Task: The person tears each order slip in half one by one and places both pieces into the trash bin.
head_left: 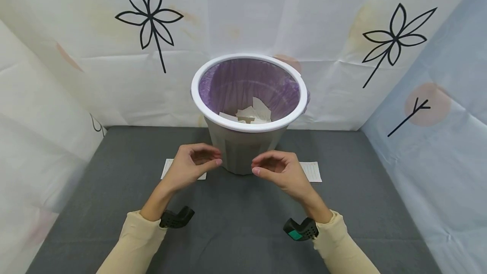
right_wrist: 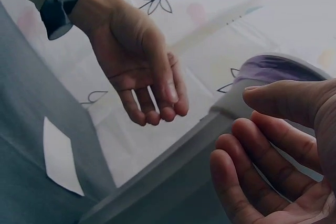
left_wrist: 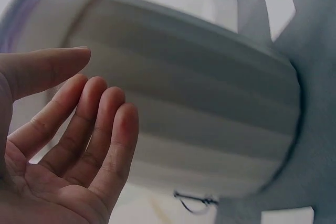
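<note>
A trash can [head_left: 243, 149] with a white rim stands upright at the back middle of the dark grey table, lined with a purple bag [head_left: 247, 77]. Several whitish paper pieces [head_left: 258, 111] lie inside it. In front of the can hover my left hand [head_left: 190, 166] and my right hand [head_left: 283, 170], both empty, fingers loosely bent and palms facing each other. One white paper slip [head_left: 311, 171], with faint lines, rests on the table beyond the right hand. Another slip [head_left: 166, 167] lies behind the left hand, which partly hides it.
White printed cloth [head_left: 243, 20] with black leaf drawings hangs close behind the can. More cloth closes off the left side, and a bluish sheet [head_left: 449, 138] the right. Each wrist wears a black band [head_left: 176, 217]. The grey table surface [head_left: 236, 231] stretches toward the front.
</note>
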